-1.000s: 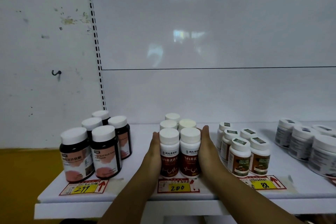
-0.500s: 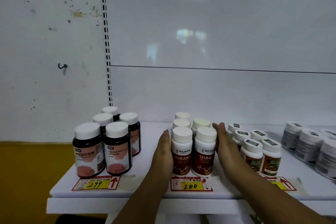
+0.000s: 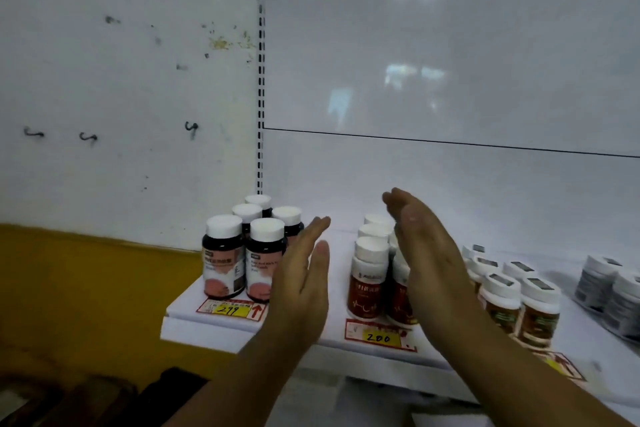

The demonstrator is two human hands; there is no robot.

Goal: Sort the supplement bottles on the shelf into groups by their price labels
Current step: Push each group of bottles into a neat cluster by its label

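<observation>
Several red-labelled bottles with white caps (image 3: 367, 279) stand in a cluster on the white shelf (image 3: 207, 322), behind a price label reading 200 (image 3: 379, 336). My left hand (image 3: 304, 281) is held flat with straight fingers, lifted to the left of that cluster and touching nothing. My right hand (image 3: 426, 253) is also flat, raised in front of the cluster's right side and hiding part of it. Several dark bottles with pink labels (image 3: 263, 260) stand at the shelf's left end behind a label reading 299 (image 3: 230, 309).
Brown-labelled bottles with white caps (image 3: 519, 302) stand to the right of my right arm, behind a partly hidden yellow price label (image 3: 561, 366). Grey-labelled bottles (image 3: 609, 288) lie at the far right. A white back panel (image 3: 450, 184) rises behind the shelf.
Both hands have come off the sides of the red-labelled cluster and lifted away, fingers straight. The camera has swung left and closer.
</observation>
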